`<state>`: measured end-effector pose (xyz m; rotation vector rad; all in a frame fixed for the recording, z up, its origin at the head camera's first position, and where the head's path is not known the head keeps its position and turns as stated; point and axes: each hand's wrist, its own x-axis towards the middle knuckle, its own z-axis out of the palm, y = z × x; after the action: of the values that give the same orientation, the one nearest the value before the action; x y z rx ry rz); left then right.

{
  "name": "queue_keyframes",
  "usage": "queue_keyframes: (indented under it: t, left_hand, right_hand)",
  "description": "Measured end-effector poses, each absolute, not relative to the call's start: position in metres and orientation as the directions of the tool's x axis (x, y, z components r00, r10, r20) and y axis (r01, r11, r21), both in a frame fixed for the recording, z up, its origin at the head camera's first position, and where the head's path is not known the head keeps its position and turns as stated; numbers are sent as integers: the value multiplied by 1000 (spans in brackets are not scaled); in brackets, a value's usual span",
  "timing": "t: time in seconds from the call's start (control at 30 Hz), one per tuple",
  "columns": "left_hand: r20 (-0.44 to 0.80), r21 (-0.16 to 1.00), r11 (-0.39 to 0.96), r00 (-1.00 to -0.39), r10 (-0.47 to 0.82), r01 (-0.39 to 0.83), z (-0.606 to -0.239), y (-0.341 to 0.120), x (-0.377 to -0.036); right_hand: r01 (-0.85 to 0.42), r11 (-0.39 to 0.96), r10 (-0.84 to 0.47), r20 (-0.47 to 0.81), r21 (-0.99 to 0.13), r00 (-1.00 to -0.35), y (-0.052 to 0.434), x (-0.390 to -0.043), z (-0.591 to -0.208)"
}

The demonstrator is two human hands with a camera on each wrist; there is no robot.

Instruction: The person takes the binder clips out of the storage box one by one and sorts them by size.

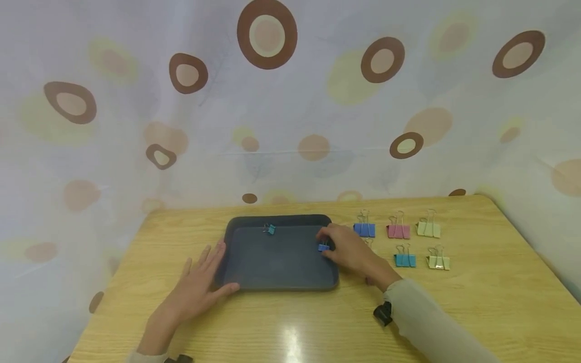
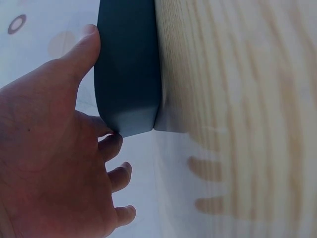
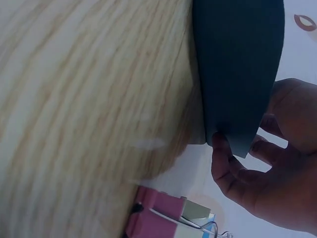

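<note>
My right hand point(image 1: 347, 246) reaches over the right rim of a dark grey tray point(image 1: 277, 257). Its thumb and forefinger pinch a small blue binder clip point(image 1: 323, 247) just inside that rim. In the right wrist view, one fingertip point(image 3: 220, 141) lies against the tray's outer wall point(image 3: 237, 64); the clip is hidden there. At the tray's left side rests my left hand point(image 1: 195, 287), fingers extended along the edge and thumb by the front corner. The left wrist view has this hand point(image 2: 59, 148) beside the tray wall point(image 2: 129, 69). A small teal binder clip point(image 1: 271, 229) lies near the tray's back edge.
Right of the tray, larger binder clips stand in two rows: blue point(image 1: 364, 230), pink point(image 1: 398, 231) and pale green point(image 1: 428, 229) behind, teal point(image 1: 405, 260) and pale yellow point(image 1: 439, 262) in front. My right forearm mostly covers another pink clip point(image 3: 153, 210). A patterned curtain point(image 1: 290, 111) hangs behind the wooden table point(image 1: 290, 322).
</note>
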<state>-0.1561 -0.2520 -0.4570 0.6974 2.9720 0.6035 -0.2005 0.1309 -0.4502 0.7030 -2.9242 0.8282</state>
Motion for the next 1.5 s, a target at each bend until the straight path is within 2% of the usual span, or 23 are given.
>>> queue_keyframes:
  t: [0.33, 0.6, 0.83, 1.13, 1.5]
  left_hand:
    - [62, 373, 822, -895, 441, 431, -457, -248, -156]
    - [110, 371, 806, -884, 455, 461, -462, -248, -156]
    - [87, 378, 814, -892, 443, 441, -459, -247, -155]
    - [68, 376, 820, -895, 441, 432, -456, -246, -153]
    - [51, 392, 822, -901, 430, 414, -456, -249, -155]
  right_hand:
    - [-376, 783, -403, 56, -495, -913, 133, -199, -448]
    - [-407, 733, -397, 143, -545, -906, 137, -195, -450]
    - [-399, 699, -358, 192, -594, -914, 140, -184, -438]
    - [-411, 518, -378, 231, -750, -897, 155, -165, -431]
    - [-356, 417, -295, 246, -836, -923, 181, -141, -440]
